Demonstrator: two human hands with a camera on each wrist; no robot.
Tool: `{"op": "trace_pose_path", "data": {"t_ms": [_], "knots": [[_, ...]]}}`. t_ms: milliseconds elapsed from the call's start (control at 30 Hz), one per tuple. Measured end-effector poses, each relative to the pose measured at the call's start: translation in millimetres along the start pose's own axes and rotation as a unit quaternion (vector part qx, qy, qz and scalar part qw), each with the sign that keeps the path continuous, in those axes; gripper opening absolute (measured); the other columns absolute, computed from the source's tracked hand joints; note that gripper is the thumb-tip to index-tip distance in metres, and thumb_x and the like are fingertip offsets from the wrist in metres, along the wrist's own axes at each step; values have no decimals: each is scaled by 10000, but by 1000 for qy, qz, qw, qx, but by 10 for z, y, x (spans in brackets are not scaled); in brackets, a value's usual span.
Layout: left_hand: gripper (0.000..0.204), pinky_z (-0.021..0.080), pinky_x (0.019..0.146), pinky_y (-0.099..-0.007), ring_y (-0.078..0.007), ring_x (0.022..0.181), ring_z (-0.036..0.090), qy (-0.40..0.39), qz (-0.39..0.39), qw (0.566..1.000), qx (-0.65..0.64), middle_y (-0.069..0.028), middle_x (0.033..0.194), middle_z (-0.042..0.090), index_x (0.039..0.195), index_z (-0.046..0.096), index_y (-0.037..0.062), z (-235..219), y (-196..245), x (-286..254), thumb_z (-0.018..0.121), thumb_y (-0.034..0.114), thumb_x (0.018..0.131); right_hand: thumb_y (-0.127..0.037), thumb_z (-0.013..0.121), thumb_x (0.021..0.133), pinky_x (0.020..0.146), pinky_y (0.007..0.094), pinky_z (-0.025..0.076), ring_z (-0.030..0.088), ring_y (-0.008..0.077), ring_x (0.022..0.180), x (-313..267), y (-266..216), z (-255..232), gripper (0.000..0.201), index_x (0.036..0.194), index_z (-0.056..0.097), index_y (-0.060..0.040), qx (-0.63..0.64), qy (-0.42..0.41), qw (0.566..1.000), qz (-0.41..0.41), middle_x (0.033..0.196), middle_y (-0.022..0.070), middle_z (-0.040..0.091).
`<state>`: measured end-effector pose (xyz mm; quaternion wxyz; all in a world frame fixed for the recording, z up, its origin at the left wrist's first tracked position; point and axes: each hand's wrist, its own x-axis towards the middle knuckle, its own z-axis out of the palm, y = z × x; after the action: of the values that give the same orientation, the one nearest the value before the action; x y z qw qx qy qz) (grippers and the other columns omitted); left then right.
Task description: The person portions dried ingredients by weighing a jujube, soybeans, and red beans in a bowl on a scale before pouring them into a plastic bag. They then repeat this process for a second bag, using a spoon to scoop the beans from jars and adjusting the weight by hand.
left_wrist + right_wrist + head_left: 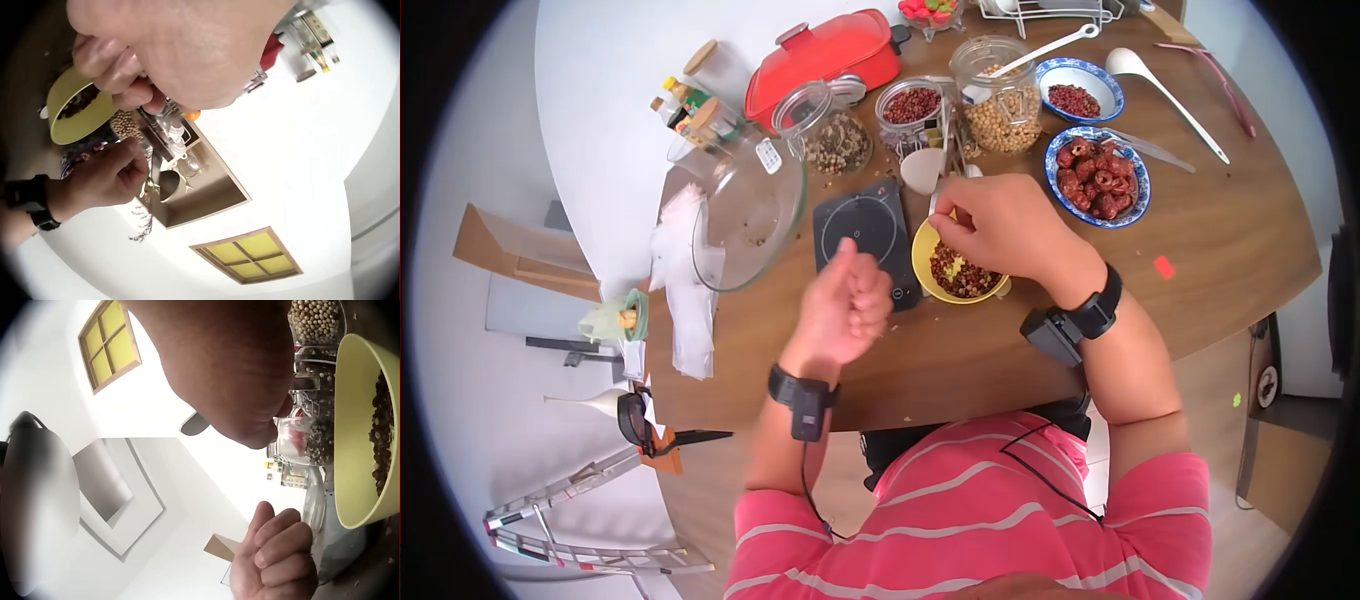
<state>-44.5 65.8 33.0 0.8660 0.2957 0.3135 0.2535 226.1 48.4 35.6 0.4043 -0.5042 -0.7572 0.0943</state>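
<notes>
A yellow bowl [920, 262] of mixed dark red and brown grains stands beside the black scale [857, 232]. Above its back rim, my right hand [1000, 228] pinches a thin pale handle [941, 190]; a grey rounded end [194, 424] sticks out past the hand in the right wrist view. My left hand [845, 305] hovers over the scale's front corner, fingers curled and thumb raised, with nothing visible in it. In the left wrist view the left hand's curled fingers [119, 69] are near the bowl [62, 128], not touching it.
Behind stand glass jars of spices [837, 142], red grains [912, 105] and pale beans [1003, 120], with a red pan [825, 65]. Blue-rimmed bowls [1120, 88] and a white ladle [1165, 92] lie right. A large glass lid or bowl [750, 215] and white paper [685, 290] are left.
</notes>
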Motion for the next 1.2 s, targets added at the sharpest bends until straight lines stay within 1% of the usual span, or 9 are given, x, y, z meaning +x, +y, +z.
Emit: {"op": "trace_pose_path", "data": {"t_ms": [167,367,433,600,700,767,867,967,1200], "knots": [[505,248,412,-214,-64,499,293,86,145,973,156,62,632,323,733,382,180,503,985,210,447,491,1126,-300,709,925,657,474,540,708,348,729,-31,37,93,172,880,695,-134,17,-9,1000,-9,756,96,719],[480,199,443,-244,-62,514,272,112,156,880,435,82,645,332,757,416,193,1343,1723,1149,506,521,1095,-296,683,945,648,458,543,707,325,740,-73,142,255,172,896,692,-132,-13,-15,999,-50,767,84,712],[466,205,455,-249,-65,522,277,103,135,813,557,82,654,352,767,436,187,1598,1752,1480,530,519,1080,-292,656,949,628,471,540,704,326,717,-79,178,271,186,876,672,-121,-27,-24,998,-55,748,87,705],[443,233,467,-279,-73,535,300,89,96,776,617,68,673,399,786,478,162,1915,1668,2201,565,492,1069,-271,651,949,595,467,533,696,323,678,-88,235,265,200,839,641,-104,-25,18,998,-61,717,73,688],[437,390,523,-287,-84,597,458,65,43,772,631,53,729,516,843,546,133,1848,1678,2533,588,515,1051,-264,658,948,595,462,531,693,321,669,-83,240,236,202,829,634,-104,-13,32,997,-70,708,76,680],[434,545,694,-323,-114,792,621,82,36,784,614,1,895,651,982,646,96,1868,1595,2575,613,525,1034,-261,656,949,597,460,532,694,321,669,-75,241,231,200,828,634,-103,-21,29,997,-64,707,79,679],[451,559,949,-354,-171,1019,653,108,7,737,667,-55,1076,673,1161,668,42,1984,1553,2584,592,476,1064,-260,654,950,601,457,533,695,322,669,-77,240,244,200,827,635,-103,-28,28,997,-65,706,85,680],[462,553,978,-375,-194,1088,642,113,-1,734,670,-84,1155,673,1221,662,16,2059,1482,2507,601,445,1061,-265,654,950,604,455,534,697,321,670,-83,238,253,204,828,637,-102,-36,28,996,-72,708,86,682],[335,565,946,-342,-191,1011,679,53,147,757,635,-99,1211,702,1258,645,-10,1804,1520,2223,533,262,1098,-279,660,945,623,470,545,701,336,691,-42,276,97,195,856,645,-105,-47,35,998,-28,730,100,689]]}}
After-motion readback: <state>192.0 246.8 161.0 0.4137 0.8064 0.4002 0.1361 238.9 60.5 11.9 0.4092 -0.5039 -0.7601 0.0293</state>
